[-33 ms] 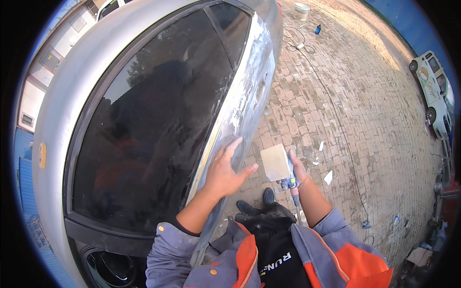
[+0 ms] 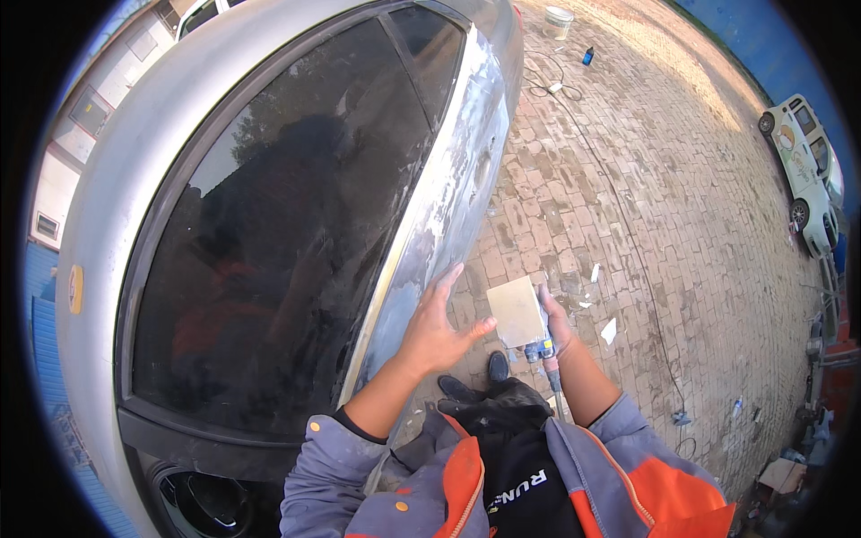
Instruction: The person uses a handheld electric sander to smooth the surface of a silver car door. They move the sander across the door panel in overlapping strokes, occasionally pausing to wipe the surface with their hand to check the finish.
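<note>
My right hand [image 2: 556,325] grips a power sander [image 2: 541,348] with a blue body and a hose or cord running down from it. Its flat, pale square sanding pad [image 2: 516,312] is turned up toward me. With fingers spread, my left hand [image 2: 439,327] holds nothing; its thumb points at the pad's near left edge. Beside its fingertips lies the car's door panel [image 2: 466,152], patchy grey and white with a sanded look. I cannot tell whether the fingers touch it. Above the panel stretches a dark side window [image 2: 287,224].
Brick paving [image 2: 601,206] lies to the right, with white scraps [image 2: 609,331] and a long dark cable [image 2: 619,184] on it. A bucket [image 2: 557,23] and a blue bottle [image 2: 588,56] stand at the far end. A white van [image 2: 805,148] is parked at far right.
My left hand has shifted right, off the door panel's face and nearer the sander. The sanding pad sits slightly lower in view, still in my right hand.
</note>
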A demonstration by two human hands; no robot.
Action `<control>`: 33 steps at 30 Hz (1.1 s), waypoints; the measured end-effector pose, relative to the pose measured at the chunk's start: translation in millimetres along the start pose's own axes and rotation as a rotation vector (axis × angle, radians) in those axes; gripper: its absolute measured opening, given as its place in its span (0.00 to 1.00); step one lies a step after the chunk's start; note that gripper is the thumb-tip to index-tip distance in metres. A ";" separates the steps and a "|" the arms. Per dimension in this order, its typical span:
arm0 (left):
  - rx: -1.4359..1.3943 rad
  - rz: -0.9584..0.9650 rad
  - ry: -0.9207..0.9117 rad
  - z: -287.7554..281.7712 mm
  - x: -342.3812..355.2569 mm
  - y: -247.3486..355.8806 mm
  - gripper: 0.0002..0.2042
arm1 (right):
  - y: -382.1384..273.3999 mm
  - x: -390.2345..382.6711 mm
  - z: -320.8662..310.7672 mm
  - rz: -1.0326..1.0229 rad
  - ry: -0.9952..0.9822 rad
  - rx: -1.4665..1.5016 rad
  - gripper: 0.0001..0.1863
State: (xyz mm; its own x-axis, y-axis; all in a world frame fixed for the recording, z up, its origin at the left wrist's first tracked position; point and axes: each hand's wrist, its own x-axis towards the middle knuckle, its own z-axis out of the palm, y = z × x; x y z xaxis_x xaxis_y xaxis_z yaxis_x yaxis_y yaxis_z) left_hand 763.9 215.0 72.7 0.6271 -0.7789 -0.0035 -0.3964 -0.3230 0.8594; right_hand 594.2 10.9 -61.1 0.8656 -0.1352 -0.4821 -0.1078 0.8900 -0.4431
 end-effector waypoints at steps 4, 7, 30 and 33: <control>-0.347 0.076 -0.152 70.3 -31.7 -2.3 0.52 | 25.0 -48.2 4.8 -0.040 0.079 0.008 0.44; -0.501 0.005 -0.188 84.5 -48.5 0.6 0.48 | 31.1 -71.6 5.5 -0.050 0.028 0.048 0.46; -0.163 0.308 0.125 62.2 -25.2 31.9 0.27 | -1.4 -44.6 34.9 -0.023 -0.146 0.043 0.39; -0.239 0.112 0.034 61.5 7.8 45.5 0.24 | -22.6 -31.0 28.4 0.029 -0.174 0.044 0.39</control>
State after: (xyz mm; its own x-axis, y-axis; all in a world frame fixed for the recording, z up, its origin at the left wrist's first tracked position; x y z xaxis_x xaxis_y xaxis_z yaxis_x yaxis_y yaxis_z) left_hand 709.5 161.1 80.3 0.6124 -0.7826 0.1121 -0.2976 -0.0968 0.9498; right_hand 583.7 7.3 -14.7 0.9345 -0.0356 -0.3542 -0.1153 0.9110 -0.3958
